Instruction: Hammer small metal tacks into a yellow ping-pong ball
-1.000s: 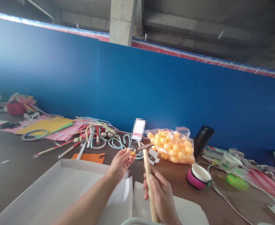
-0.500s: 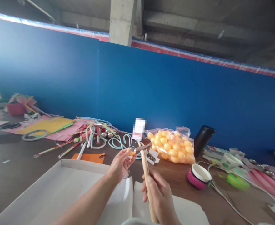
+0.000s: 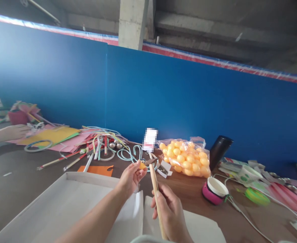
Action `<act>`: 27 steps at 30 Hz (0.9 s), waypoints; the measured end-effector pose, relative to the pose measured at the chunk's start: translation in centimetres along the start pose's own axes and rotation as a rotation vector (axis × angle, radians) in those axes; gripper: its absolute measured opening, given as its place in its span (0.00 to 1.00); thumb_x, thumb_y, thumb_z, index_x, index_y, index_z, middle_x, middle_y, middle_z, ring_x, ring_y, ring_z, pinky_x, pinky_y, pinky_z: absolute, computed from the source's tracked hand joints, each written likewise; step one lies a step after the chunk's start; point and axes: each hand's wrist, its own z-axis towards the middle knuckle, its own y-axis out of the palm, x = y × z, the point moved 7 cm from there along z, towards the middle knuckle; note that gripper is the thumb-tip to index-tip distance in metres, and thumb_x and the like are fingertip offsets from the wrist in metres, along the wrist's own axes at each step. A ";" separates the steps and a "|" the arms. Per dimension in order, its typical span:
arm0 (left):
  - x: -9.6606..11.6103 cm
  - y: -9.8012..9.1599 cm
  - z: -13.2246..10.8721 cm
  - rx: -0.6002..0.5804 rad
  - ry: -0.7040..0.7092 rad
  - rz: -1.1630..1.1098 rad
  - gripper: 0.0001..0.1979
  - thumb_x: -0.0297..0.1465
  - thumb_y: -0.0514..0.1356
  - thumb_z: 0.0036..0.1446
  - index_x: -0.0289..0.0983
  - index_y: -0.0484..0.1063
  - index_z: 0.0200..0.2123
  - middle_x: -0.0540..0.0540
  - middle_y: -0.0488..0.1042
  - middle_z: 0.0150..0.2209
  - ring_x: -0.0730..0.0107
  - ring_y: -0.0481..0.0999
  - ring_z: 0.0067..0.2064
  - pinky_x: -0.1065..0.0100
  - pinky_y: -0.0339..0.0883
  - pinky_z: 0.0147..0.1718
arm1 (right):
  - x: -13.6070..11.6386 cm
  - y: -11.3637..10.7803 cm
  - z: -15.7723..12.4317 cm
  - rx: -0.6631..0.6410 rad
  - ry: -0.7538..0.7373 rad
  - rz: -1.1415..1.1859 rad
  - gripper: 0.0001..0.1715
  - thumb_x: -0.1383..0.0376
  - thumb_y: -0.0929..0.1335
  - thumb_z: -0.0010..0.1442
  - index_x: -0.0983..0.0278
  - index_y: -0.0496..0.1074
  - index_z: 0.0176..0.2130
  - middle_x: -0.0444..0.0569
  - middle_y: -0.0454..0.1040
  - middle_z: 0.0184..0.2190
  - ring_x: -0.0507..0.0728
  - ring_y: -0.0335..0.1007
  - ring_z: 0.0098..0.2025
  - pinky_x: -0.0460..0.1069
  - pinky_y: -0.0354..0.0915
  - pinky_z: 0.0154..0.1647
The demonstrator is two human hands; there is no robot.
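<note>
My right hand (image 3: 169, 209) is closed round the pale wooden handle of a hammer (image 3: 155, 189). Its dark, tapered head crosses the handle near the far end, with the tip to the right. My left hand (image 3: 131, 176) pinches a small orange-yellow piece (image 3: 142, 166) at the blunt end of the head; whether the piece is fixed to the head I cannot tell. A shiny silver thing (image 3: 143, 160) shows just behind it. Right of the handle stands a small open white box (image 3: 164, 168) with dark little contents.
A clear bag of orange balls (image 3: 186, 158) lies beyond my right hand, near a black cylinder (image 3: 220, 152) and a white-and-pink cup (image 3: 215, 190). A white tray (image 3: 87, 202) fills the front left. Coloured tubes (image 3: 100, 138) and sheets lie behind. Another person's hand (image 3: 18, 131) is at far left.
The hammer head has shifted slightly left and turned. The orange-yellow piece shows differently in my left fingers. Another person's hand has come in at far left.
</note>
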 end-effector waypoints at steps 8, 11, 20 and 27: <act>-0.2 -0.1 0.0 0.055 -0.013 0.021 0.10 0.32 0.62 0.50 0.31 0.67 0.30 0.42 0.74 0.27 0.72 0.76 0.28 0.72 0.72 0.33 | -0.2 0.1 -0.1 0.086 -0.057 -0.027 0.21 0.55 0.62 0.58 0.65 0.69 0.44 0.43 0.67 0.22 0.49 0.61 0.16 0.43 0.61 0.15; -0.2 -0.2 0.0 0.073 -0.003 0.024 0.10 0.31 0.63 0.49 0.30 0.67 0.29 0.42 0.74 0.27 0.73 0.75 0.28 0.73 0.72 0.33 | -0.2 0.1 -0.1 0.095 -0.059 -0.008 0.21 0.54 0.63 0.57 0.65 0.69 0.45 0.44 0.66 0.23 0.49 0.61 0.17 0.43 0.62 0.15; -0.3 -0.4 0.2 0.092 -0.007 0.008 0.10 0.31 0.63 0.49 0.31 0.66 0.29 0.42 0.74 0.26 0.72 0.76 0.28 0.73 0.73 0.33 | 0.0 0.0 0.0 0.080 -0.058 -0.006 0.22 0.54 0.62 0.57 0.66 0.70 0.44 0.43 0.66 0.21 0.49 0.61 0.17 0.43 0.61 0.15; -0.1 -0.4 0.0 0.095 0.000 -0.015 0.08 0.29 0.62 0.50 0.32 0.66 0.28 0.44 0.73 0.25 0.73 0.75 0.26 0.73 0.73 0.32 | 0.1 0.1 0.0 0.064 -0.037 -0.009 0.23 0.54 0.63 0.57 0.67 0.70 0.45 0.43 0.67 0.21 0.49 0.61 0.16 0.43 0.61 0.15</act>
